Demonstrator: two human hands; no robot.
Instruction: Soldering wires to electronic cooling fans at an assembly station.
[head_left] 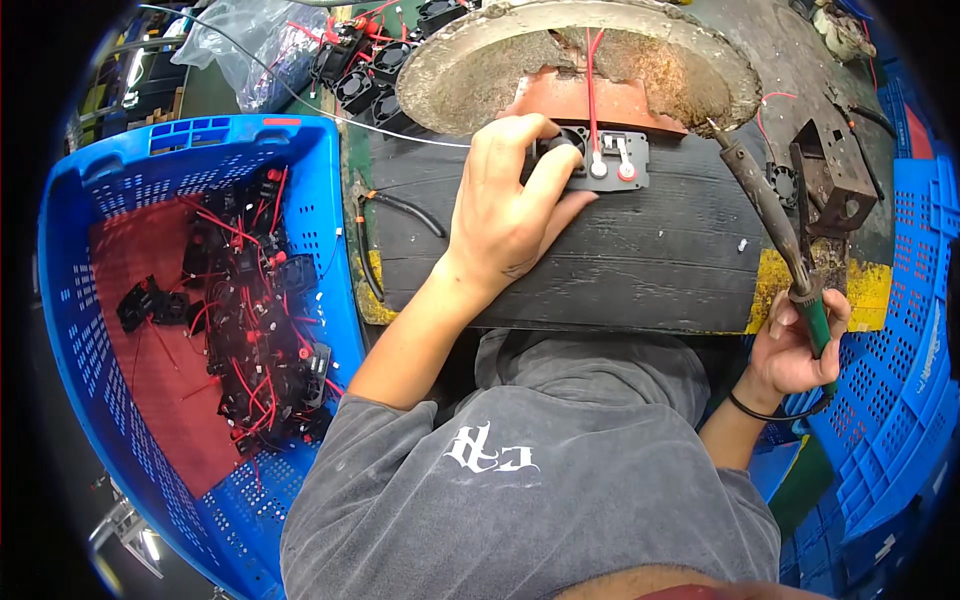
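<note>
My left hand [510, 205] is closed on the left end of a small black plastic housing [602, 178] at the far side of the dark work board. Two round terminals, one white and one red-ringed, show on the housing, and a red wire [592, 90] runs up from it. In my right hand [800, 345] is a soldering iron [770, 200], held by its green handle. Its shaft slants up and left, the tip beside the right rim of a crusted round metal hood [440, 85]. What my left fingertips cover is hidden.
At left stands a blue crate [75, 330] with several black parts and red wires inside. Cutting pliers [405, 210] lie on the board [600, 270]. A rusty metal stand [835, 180] is at right, by a blue basket [900, 370]. Small fans [360, 85] lie at the back left.
</note>
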